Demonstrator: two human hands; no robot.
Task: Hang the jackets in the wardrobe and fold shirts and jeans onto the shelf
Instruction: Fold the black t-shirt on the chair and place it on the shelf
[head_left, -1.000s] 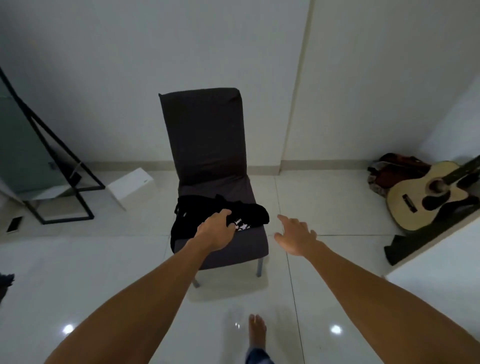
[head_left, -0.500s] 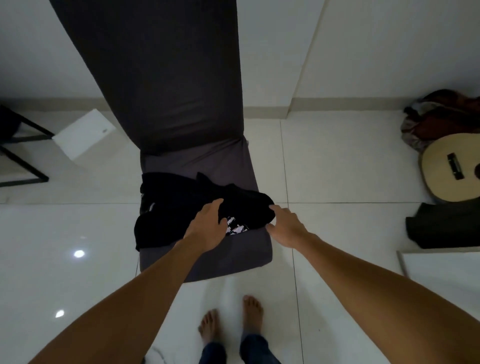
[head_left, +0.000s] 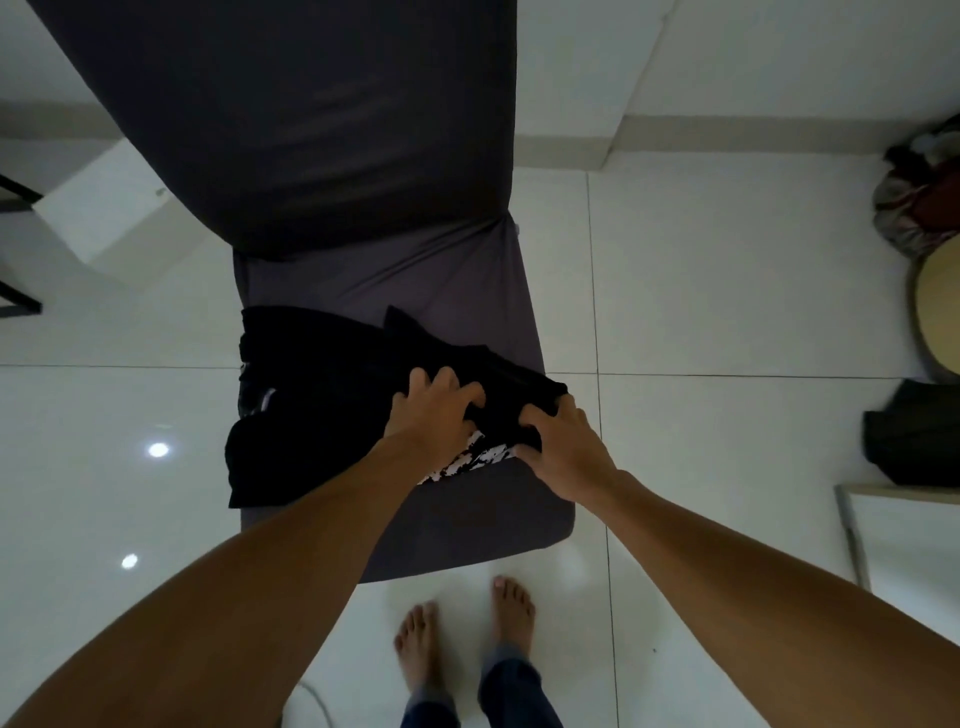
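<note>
Both hands (head_left: 498, 431) grip black garment (head_left: 322, 405) at seat edge (head_left: 540, 358).

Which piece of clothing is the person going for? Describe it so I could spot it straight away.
Find the dark grey chair in the middle of the white tiled floor. On its seat lies a crumpled black garment, with the left hand and right hand both gripping its right end. Unlike the darker heap on the floor to the right, it shows a black-and-white print at its front edge.

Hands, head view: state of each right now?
Left hand: fingers curled into the black garment on the chair, gripping it.
Right hand: fingers curled, gripping the same garment's right edge.
</note>
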